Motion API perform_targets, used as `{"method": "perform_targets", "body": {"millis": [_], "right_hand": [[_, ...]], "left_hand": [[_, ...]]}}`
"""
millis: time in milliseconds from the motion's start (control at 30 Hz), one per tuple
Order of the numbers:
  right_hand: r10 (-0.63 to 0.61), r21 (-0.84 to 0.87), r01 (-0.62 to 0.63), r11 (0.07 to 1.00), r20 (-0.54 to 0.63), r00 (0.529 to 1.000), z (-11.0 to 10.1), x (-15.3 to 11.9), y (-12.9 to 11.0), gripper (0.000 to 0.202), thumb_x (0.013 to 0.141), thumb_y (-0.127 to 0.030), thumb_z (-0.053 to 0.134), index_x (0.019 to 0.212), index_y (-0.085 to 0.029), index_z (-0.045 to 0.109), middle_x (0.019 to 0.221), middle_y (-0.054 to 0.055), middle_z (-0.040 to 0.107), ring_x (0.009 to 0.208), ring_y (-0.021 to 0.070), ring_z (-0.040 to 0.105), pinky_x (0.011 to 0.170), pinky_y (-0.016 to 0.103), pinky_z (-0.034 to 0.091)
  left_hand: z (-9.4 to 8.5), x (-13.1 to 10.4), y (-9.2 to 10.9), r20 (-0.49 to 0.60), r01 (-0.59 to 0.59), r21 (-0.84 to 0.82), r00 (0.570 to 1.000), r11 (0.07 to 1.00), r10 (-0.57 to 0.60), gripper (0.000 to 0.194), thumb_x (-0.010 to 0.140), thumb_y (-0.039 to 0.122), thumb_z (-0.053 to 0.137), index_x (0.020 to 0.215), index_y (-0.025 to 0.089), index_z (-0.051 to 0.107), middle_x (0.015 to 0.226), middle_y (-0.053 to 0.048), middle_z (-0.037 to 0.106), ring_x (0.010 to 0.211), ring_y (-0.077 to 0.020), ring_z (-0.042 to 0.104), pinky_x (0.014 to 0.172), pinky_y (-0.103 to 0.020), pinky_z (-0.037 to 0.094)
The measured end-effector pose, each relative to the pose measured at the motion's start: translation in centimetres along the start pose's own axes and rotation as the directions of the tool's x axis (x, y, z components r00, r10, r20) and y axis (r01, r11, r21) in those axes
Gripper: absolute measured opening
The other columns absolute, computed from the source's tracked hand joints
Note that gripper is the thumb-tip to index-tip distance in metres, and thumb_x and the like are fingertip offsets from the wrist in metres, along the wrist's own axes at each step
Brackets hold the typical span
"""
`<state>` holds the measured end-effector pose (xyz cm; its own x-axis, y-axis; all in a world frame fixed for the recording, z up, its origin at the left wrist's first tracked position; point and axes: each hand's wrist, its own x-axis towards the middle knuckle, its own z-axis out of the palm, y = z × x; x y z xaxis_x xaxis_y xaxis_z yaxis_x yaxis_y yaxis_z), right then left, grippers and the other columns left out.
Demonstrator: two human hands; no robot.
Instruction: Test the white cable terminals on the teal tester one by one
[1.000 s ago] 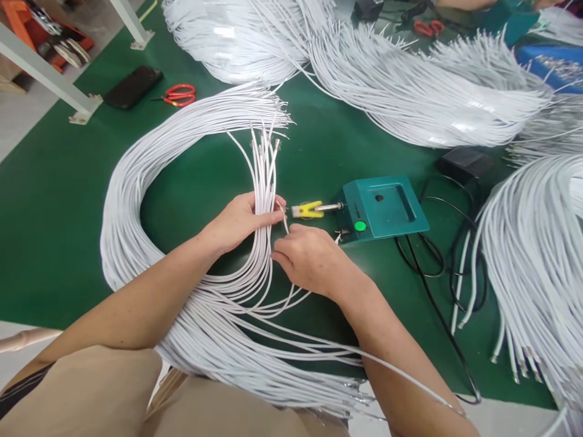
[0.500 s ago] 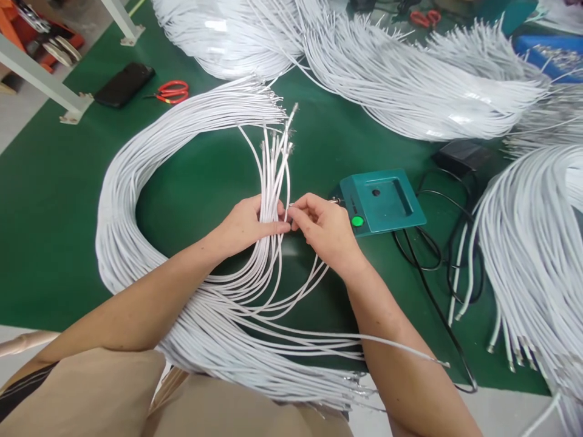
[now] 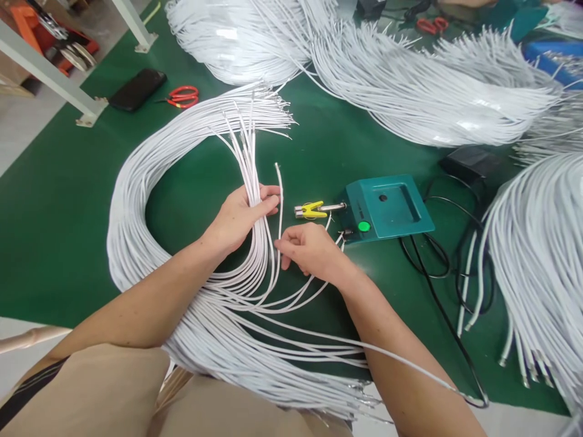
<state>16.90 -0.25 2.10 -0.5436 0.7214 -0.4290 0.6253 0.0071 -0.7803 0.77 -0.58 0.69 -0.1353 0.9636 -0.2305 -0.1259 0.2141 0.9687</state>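
My left hand (image 3: 243, 212) is closed around a bunch of white cables (image 3: 248, 158), whose stripped ends point up and away from me. Just to its right, a single white cable (image 3: 280, 200) stands apart from the bunch. My right hand (image 3: 305, 249) pinches this single cable below its end, between thumb and forefinger. Beyond the right hand lies a small teal device (image 3: 387, 206) with a lit green button. A yellow clip (image 3: 313, 210) on a metal rod sticks out of its left side. The held cables belong to a large looped bundle (image 3: 132, 200) on the green table.
Red-handled scissors (image 3: 183, 97) and a black phone-like object (image 3: 138, 89) lie at the back left. More white cable bundles (image 3: 432, 91) fill the back, and another pile (image 3: 542, 261) is at right. A black box (image 3: 469, 162) and black cords (image 3: 430, 285) sit by the device.
My right hand has moved down and toward me, with one cable now apart from the bunch. My left hand has tilted the bunch leftward. The yellow clip has come into sight.
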Motion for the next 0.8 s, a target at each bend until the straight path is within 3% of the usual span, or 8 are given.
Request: {"method": "perform_targets", "body": {"millis": [133,333,367,433,500,533,600,800], "right_hand": [[-0.039,0.139,0.004,0.990,0.252,0.967,-0.1,-0.5,-0.1,0.023,0.079,-0.025,0.049,0.058,-0.017,0.055,0.062,-0.001,0.069,0.037,0.0046,0.042,0.041,0.018,0.038],[-0.050,0.138,0.006,0.990,0.317,0.947,-1.0,-0.9,0.2,0.026,0.081,-0.032,0.053,0.060,-0.017,0.059,0.057,0.000,0.068,0.036,0.0054,0.039,0.038,0.019,0.034],[-0.058,0.122,0.026,0.992,0.264,0.963,-1.2,-0.9,0.2,0.028,0.081,-0.032,0.054,0.059,-0.017,0.060,0.055,0.000,0.066,0.038,0.0053,0.040,0.039,0.019,0.033],[-0.082,0.122,0.079,0.989,0.019,0.996,-1.6,-0.7,0.3,0.030,0.083,-0.033,0.054,0.060,-0.016,0.063,0.053,0.000,0.064,0.041,0.0052,0.043,0.043,0.019,0.034],[-0.083,0.173,0.136,0.976,-0.282,0.956,-1.8,-0.5,0.4,0.028,0.084,-0.036,0.055,0.070,-0.015,0.066,0.056,-0.001,0.064,0.045,0.0057,0.046,0.047,0.020,0.036],[-0.071,0.210,0.160,0.965,-0.379,0.923,-1.9,-0.4,0.4,0.026,0.083,-0.038,0.057,0.075,-0.016,0.067,0.059,-0.001,0.065,0.046,0.0060,0.047,0.047,0.020,0.037],[-0.049,0.293,0.196,0.936,-0.443,0.895,-1.8,-0.3,0.4,0.024,0.077,-0.040,0.065,0.081,-0.017,0.067,0.064,-0.001,0.066,0.046,0.0066,0.049,0.045,0.021,0.038],[0.028,0.552,0.262,0.792,-0.461,0.887,-1.5,0.1,0.5,0.019,0.071,-0.033,0.071,0.073,-0.015,0.065,0.056,-0.004,0.060,0.039,0.0055,0.044,0.038,0.021,0.037]], "left_hand": [[-0.2,0.1,0.6,0.019,-0.024,-0.089,0.999,0.996,0.026,0.033,0.065,0.023,0.077,0.071,0.016,0.045,0.081,-0.003,0.066,0.077,-0.0130,0.065,0.067,-0.024,0.047],[-0.3,0.0,0.7,0.127,0.004,-0.066,0.992,0.998,0.004,0.034,0.068,0.026,0.076,0.075,0.017,0.043,0.082,-0.002,0.067,0.078,-0.0143,0.066,0.065,-0.024,0.046],[-0.2,-0.1,0.6,0.128,-0.003,-0.044,0.992,0.999,0.008,0.036,0.067,0.026,0.077,0.075,0.017,0.043,0.079,-0.001,0.067,0.077,-0.0147,0.066,0.066,-0.025,0.047],[0.0,-0.3,0.4,0.134,-0.001,0.002,0.991,1.000,0.001,0.038,0.064,0.027,0.079,0.076,0.018,0.043,0.074,0.000,0.066,0.074,-0.0152,0.066,0.067,-0.027,0.048],[0.3,-0.5,0.1,0.157,0.005,0.045,0.988,0.999,-0.013,0.040,0.062,0.028,0.080,0.077,0.018,0.044,0.072,0.002,0.065,0.071,-0.0153,0.066,0.067,-0.029,0.048],[0.4,-0.6,0.1,0.171,0.003,0.073,0.985,0.997,-0.015,0.040,0.061,0.029,0.080,0.077,0.018,0.045,0.071,0.002,0.065,0.070,-0.0154,0.066,0.068,-0.029,0.048],[0.6,-0.8,0.0,0.186,-0.007,0.138,0.982,0.990,-0.019,0.040,0.061,0.031,0.081,0.076,0.018,0.046,0.069,0.002,0.064,0.070,-0.0166,0.066,0.068,-0.031,0.049],[0.8,-1.2,0.2,0.210,-0.012,0.230,0.977,0.973,-0.037,0.038,0.063,0.034,0.080,0.079,0.018,0.049,0.076,-0.001,0.068,0.073,-0.0186,0.067,0.072,-0.033,0.049]]}}
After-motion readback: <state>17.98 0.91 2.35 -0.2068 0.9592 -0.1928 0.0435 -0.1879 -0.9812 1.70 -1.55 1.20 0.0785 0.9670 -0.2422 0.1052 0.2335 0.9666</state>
